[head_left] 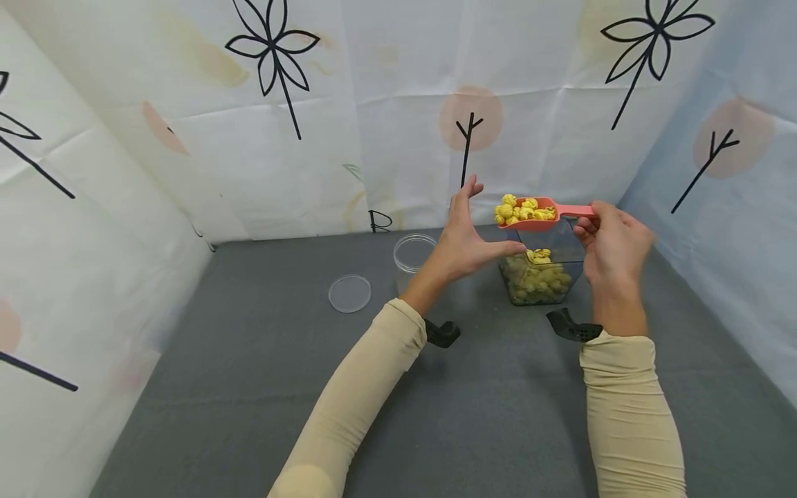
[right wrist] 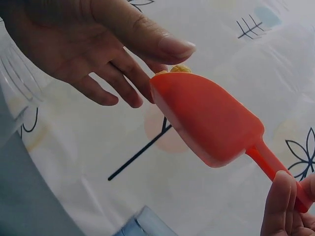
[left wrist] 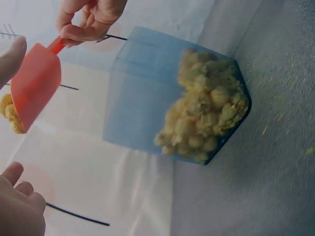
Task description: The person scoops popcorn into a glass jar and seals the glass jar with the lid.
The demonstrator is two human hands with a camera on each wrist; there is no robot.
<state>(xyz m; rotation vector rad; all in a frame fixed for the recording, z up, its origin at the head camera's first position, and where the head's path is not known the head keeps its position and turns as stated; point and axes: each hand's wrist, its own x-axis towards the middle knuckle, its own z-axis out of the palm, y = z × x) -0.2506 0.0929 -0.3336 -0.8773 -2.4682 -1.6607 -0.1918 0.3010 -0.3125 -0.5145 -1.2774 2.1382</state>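
My right hand grips the handle of a red scoop heaped with yellow popcorn. The scoop is held level above a clear square container partly filled with more popcorn. My left hand is spread, thumb apart from the fingers, left of the scoop's front end; it holds nothing. Behind my left wrist stands a clear round jar, partly hidden by the forearm. In the right wrist view the scoop's underside faces the camera, and only a little popcorn shows over its rim.
A clear round lid lies on the grey cloth left of the jar. White printed fabric stands behind and on both sides. Small yellow crumbs dot the cloth near the square container.
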